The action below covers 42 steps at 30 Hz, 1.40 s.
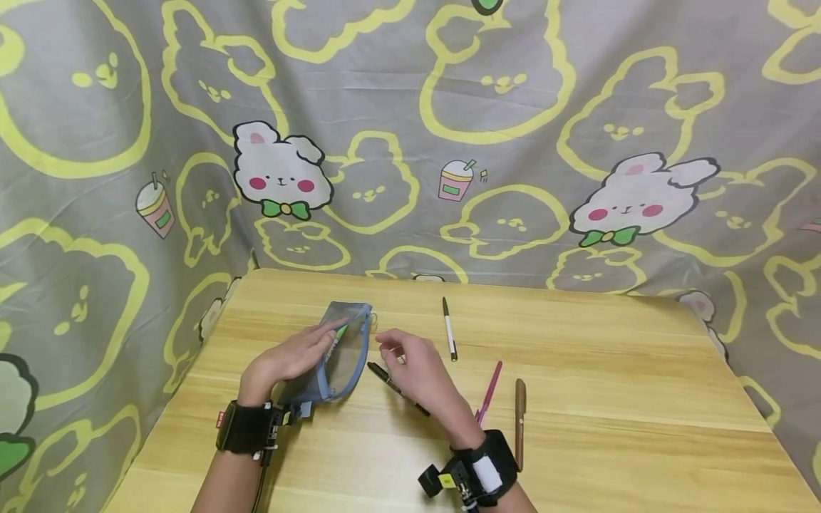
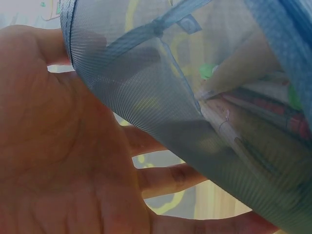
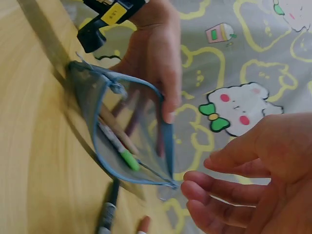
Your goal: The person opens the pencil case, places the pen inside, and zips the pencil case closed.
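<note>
A blue mesh pencil pouch (image 1: 349,363) is tilted on the table, its zipped mouth spread apart. My left hand (image 1: 291,360) grips its side, thumb at the rim and fingers behind the mesh in the right wrist view. Inside it lie a green-tipped marker (image 3: 119,146), a brown pen (image 3: 117,127) and other pens blurred by the mesh (image 2: 146,87). Just right of the pouch mouth, my right hand (image 1: 417,367) hovers with loosely bent fingers and nothing between them. A black marker (image 1: 381,372) lies beneath that hand, partly hidden by it.
Behind the right hand lies a white pen with a black cap (image 1: 449,329). To its right are a magenta pen (image 1: 491,388), partly hidden by the wrist, and a brown pen (image 1: 520,424). Patterned grey cloth (image 1: 385,85) hangs around the wooden table (image 1: 609,370).
</note>
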{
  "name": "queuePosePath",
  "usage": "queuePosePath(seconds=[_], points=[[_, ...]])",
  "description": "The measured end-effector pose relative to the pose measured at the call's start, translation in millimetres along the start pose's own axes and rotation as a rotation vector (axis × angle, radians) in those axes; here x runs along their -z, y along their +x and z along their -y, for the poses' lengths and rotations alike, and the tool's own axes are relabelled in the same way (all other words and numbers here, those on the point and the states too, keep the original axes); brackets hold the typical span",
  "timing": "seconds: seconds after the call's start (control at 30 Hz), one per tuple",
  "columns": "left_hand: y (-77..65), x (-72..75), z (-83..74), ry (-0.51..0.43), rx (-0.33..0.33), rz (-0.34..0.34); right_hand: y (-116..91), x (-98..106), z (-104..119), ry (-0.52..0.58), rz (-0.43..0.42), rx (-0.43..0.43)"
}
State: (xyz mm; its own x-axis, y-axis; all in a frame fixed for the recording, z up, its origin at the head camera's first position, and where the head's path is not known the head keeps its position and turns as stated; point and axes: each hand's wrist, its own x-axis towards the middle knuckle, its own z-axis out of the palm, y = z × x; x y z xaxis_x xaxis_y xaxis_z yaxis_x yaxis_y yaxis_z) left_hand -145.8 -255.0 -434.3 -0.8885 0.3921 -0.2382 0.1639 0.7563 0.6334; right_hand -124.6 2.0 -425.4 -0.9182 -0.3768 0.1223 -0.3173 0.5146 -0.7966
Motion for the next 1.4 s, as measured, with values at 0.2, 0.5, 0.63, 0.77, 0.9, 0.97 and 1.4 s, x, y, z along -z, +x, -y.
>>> queuePosePath(seconds=[0.2, 0.5, 0.63, 0.77, 0.9, 0.97, 1.4], points=[[0.2, 0.2, -1.2, 0.002, 0.015, 0.002, -14, 19, 0, -0.083, -0.048, 0.0], [2.4, -0.5, 0.2, 0.005, 0.009, 0.003, -38, 48, -13, -0.165, -0.131, -0.083], [3.9, -0.6, 0.3, 0.006, 0.009, 0.004, -44, 66, -17, -0.166, -0.142, -0.156], [3.9, -0.4, -0.4, 0.0, 0.01, 0.011, -52, 84, -25, -0.171, -0.14, -0.225], [3.6, 0.8, -0.8, 0.006, 0.014, 0.01, -57, 99, -35, -0.164, -0.132, -0.254], [3.4, 1.1, -0.7, 0.008, 0.018, 0.01, -59, 104, -38, -0.159, -0.118, -0.268], [-0.9, 0.0, -0.6, -0.009, 0.028, 0.01, -71, 128, -50, -0.241, -0.01, -0.327]])
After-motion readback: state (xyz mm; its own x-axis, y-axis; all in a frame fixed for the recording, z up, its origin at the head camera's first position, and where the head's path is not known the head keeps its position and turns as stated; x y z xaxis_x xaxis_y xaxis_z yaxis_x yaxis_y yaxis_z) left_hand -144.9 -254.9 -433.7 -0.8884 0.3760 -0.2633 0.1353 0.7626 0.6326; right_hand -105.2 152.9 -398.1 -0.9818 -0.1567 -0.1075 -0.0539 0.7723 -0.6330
